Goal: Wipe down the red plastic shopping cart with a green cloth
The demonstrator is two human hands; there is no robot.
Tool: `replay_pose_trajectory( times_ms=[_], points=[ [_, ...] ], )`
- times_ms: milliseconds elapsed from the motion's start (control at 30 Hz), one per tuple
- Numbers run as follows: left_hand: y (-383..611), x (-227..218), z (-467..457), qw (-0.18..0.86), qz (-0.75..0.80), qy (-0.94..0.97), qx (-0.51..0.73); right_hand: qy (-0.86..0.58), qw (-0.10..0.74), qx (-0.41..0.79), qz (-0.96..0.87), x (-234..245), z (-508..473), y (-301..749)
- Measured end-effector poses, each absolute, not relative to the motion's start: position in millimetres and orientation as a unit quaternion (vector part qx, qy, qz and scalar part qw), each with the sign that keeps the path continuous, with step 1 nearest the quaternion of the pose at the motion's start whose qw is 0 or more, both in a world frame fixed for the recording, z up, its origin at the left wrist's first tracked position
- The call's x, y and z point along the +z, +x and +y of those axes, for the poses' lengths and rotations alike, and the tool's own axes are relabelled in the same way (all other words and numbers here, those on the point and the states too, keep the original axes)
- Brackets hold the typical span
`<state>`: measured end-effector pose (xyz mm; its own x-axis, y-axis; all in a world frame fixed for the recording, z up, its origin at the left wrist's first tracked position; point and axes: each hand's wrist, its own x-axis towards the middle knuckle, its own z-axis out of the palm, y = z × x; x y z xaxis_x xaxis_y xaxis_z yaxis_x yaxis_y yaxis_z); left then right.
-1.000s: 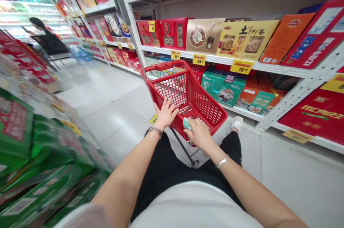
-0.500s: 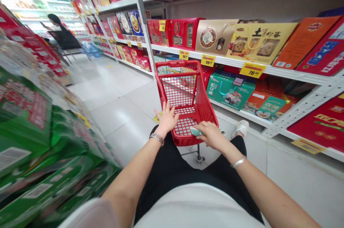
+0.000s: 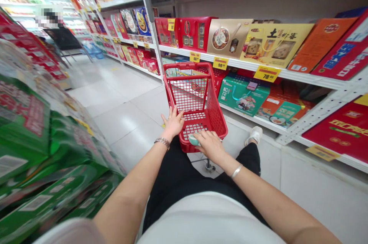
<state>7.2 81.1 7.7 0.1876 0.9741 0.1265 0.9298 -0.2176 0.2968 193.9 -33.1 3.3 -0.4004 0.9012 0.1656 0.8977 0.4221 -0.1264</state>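
A red plastic shopping cart (image 3: 213, 115) stands in front of me in a store aisle, its mesh basket holding nothing I can see. My left hand (image 3: 173, 122) rests on the cart's near left rim with fingers stretched out flat. My right hand (image 3: 209, 145) lies on the near right rim, curled around a small pale green object (image 3: 193, 140) pressed against the cart edge. A watch sits on my left wrist and a silver bangle on my right.
Shelves of boxed gift sets (image 3: 260, 42) with yellow price tags (image 3: 266, 73) run along the right. Stacked green cartons (image 3: 43, 152) crowd the left. A person in black (image 3: 61, 37) stands far down the tiled aisle (image 3: 120, 98).
The cart has swung from angled right to pointing straight down the aisle and sits slightly closer. Both hands stayed on its near rim.
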Motion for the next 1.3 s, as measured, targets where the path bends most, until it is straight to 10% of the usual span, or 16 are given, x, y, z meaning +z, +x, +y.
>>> replay_pose_trajectory(
  times_ms=[933,1300],
  points=[
    [71.5,1.1,72.7,-0.010,0.594,0.759,0.265,-0.651,0.209,0.007,-0.730,-17.7,-42.0,249.3],
    [48.5,-1.0,87.4,0.030,0.609,0.783,0.124,-0.573,0.132,-0.012,-0.809,4.0,-16.1,215.4]
  ],
)
